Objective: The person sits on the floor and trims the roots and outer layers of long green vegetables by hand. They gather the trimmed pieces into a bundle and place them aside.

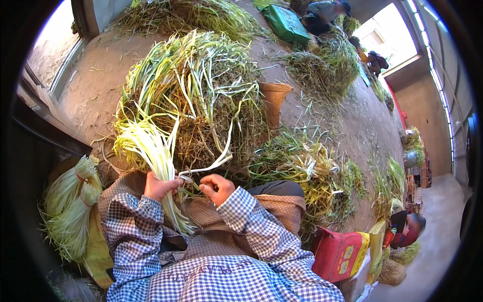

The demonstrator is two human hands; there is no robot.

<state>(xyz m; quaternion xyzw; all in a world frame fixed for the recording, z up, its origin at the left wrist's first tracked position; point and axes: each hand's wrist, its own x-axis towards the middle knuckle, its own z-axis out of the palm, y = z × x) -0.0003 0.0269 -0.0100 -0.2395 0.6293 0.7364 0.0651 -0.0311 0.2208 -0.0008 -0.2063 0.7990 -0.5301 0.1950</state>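
Note:
My left hand (163,186) is closed around a bunch of pale yellow-white leafy stalks (160,154), which look like green garlic or young onions. Their leafy tops fan out up and to the left, while the lower ends hang over my lap. Close by, my right hand (218,188) has its fingers curled; whether something thin is pinched in them is unclear. Between the hands, a single bent white stalk (211,166) reaches over from a large heap of rooted stalks (196,90) in front of me. A small shiny piece near my left thumb is too small to identify.
Tied bundles of pale stalks (69,211) lie at my left on a yellow sack (96,253). Loose greens (313,173) cover the floor on the right, near a red bag (336,253). Other people (405,228) sit farther off among heaps, and a green bag (286,24) stands at the back.

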